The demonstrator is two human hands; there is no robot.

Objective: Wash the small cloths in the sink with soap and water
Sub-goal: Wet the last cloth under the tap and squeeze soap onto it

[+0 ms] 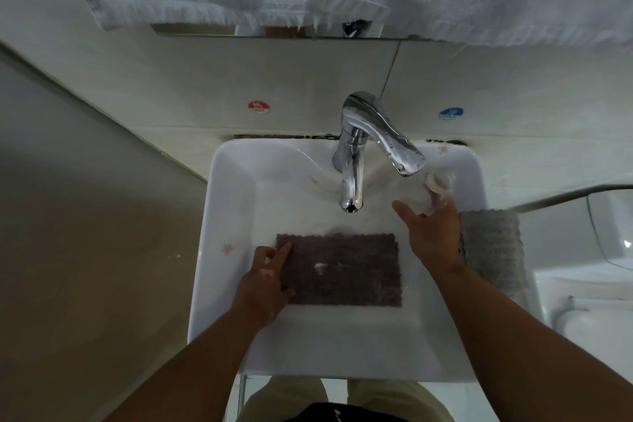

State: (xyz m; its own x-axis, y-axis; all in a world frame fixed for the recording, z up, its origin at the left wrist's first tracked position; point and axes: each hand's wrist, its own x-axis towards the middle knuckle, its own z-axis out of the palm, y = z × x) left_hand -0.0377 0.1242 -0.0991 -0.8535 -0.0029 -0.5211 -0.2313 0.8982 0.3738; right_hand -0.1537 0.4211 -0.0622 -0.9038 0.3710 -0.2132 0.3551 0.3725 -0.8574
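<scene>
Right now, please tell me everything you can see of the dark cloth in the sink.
The dark cloth is a rectangle of nubby purplish-grey fabric, spread flat in the white sink, long side left to right, below the tap. A white smear sits near its middle. The left hand rests on its left edge, index finger on the upper left corner. The right hand, holding a clear bottle, does not touch it.

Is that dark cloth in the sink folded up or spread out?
Spread out. The dark cloth lies flat in the sink as one full rectangle; the left hand touches its left edge.
</scene>
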